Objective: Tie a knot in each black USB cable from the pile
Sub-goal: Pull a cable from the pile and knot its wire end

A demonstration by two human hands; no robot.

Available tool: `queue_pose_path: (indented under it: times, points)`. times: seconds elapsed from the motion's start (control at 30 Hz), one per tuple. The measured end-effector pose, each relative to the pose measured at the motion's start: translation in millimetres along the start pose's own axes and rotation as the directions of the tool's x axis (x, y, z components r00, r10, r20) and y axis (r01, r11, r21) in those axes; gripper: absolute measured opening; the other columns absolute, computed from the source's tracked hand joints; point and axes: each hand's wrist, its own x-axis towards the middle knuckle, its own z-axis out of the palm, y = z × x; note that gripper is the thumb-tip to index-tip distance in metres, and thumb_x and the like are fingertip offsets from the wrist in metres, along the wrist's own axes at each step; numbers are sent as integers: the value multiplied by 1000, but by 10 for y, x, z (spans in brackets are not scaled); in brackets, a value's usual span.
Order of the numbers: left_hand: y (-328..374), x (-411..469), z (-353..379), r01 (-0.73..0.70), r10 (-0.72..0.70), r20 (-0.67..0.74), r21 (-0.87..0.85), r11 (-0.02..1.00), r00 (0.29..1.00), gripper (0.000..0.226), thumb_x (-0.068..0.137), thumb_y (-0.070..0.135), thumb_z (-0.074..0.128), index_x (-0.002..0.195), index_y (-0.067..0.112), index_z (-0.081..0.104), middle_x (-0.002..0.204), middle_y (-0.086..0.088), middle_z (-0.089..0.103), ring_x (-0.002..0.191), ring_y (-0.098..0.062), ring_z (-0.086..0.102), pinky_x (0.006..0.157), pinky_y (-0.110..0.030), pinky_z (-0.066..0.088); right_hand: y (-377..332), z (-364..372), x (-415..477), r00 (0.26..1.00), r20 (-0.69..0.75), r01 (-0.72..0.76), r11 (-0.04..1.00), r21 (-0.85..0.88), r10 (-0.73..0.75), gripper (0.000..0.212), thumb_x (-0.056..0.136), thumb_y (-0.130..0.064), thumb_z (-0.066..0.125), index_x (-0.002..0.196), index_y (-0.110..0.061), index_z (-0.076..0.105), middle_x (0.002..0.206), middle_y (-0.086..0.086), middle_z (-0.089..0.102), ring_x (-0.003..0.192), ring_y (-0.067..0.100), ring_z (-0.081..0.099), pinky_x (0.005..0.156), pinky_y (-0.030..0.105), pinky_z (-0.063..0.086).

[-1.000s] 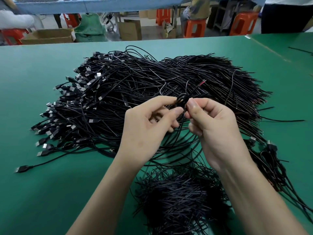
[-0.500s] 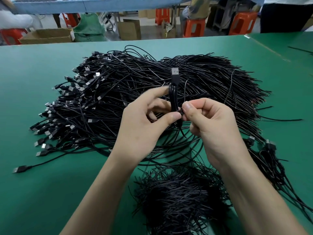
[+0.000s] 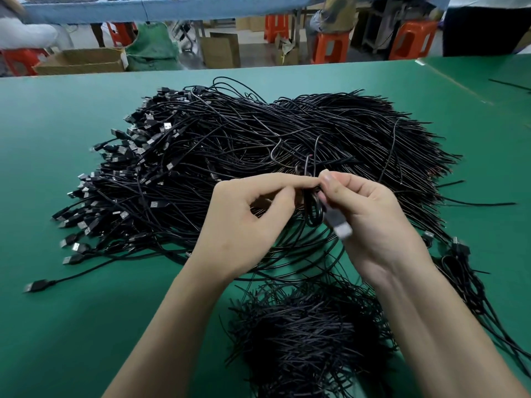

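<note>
Now, with left hand [image 3: 247, 225] and right hand [image 3: 370, 222] both pinching the cable loop [image 3: 311, 215], feed the blurred plug [image 3: 342, 228] through, then pull snug.

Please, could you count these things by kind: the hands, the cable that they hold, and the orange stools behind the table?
Hands: 2, left hand and right hand
Cable held: 1
Orange stools: 5, the far left one partly hidden
Total: 8
</note>
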Motion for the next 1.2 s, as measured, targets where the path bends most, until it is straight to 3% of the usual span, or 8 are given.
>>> queue_pose_path:
  times: [0.13,0.23,0.43,0.6,0.7,0.8,0.97,1.2]
  points:
    - [17,19,32,108,-109,5,-195,975,994,16,90,14,81,98,27,79,89,12,79,79,-3,73,69,-14,52,-8,14,-28,999,-14,33,998,-57,-34,10,75,-27,75,74,-18,75,65,-2,66,53,3,52,48,13,43]
    - [-4,39,16,177,-187,-3,-311,934,982,45,82,11,86,115,31,62,96,2,78,85,-9,73,68,-20,52,-5,22,-31,998,-8,63,995,-82,-64,8,84,-21,74,80,-14,72,64,-3,64,54,2,50,48,13,41]
    - [-34,13,21,-49,63,-65,196,979,996,42,87,20,84,125,32,72,101,22,71,97,-3,64,84,-13,41,36,11,-16,998,-1,60,993,-104,-61,7,90,-17,72,84,-12,73,64,-3,64,53,1,50,50,13,42]
    - [-49,-11,46,-163,208,-90,357,920,974,24,92,26,80,116,25,78,92,10,69,91,-14,64,84,-27,51,37,5,-7,999,-18,31,999,-42,-32,10,73,-28,76,70,-18,78,66,-1,66,57,1,55,50,12,44]
    - [-53,-16,49,-91,104,-47,221,971,993,17,96,20,76,110,30,78,78,12,72,73,-8,72,67,-21,55,41,0,-10,999,-30,42,998,-51,-43,10,71,-29,76,68,-20,78,65,-3,66,56,1,54,50,12,45]
    - [-30,-55,42,-49,48,15,80,996,999,23,98,8,70,114,23,78,88,7,79,84,-6,77,75,-23,61,29,-7,0,997,-47,50,996,-71,-53,12,77,-27,75,66,-26,80,65,-5,67,58,0,57,51,12,46]
    - [27,112,36,490,-427,254,-293,821,868,34,110,31,46,118,21,78,90,-7,82,83,-22,80,68,-27,63,47,-25,14,993,-55,93,988,-125,-101,21,92,-17,71,71,-19,76,64,-2,65,53,3,52,49,13,43]
    - [-74,6,39,375,-353,131,-418,828,926,20,86,17,84,104,25,78,94,-5,80,87,-17,77,77,-24,59,83,29,-21,980,-44,180,956,-230,-195,9,93,-15,72,84,-14,72,62,-7,66,52,2,52,50,16,43]
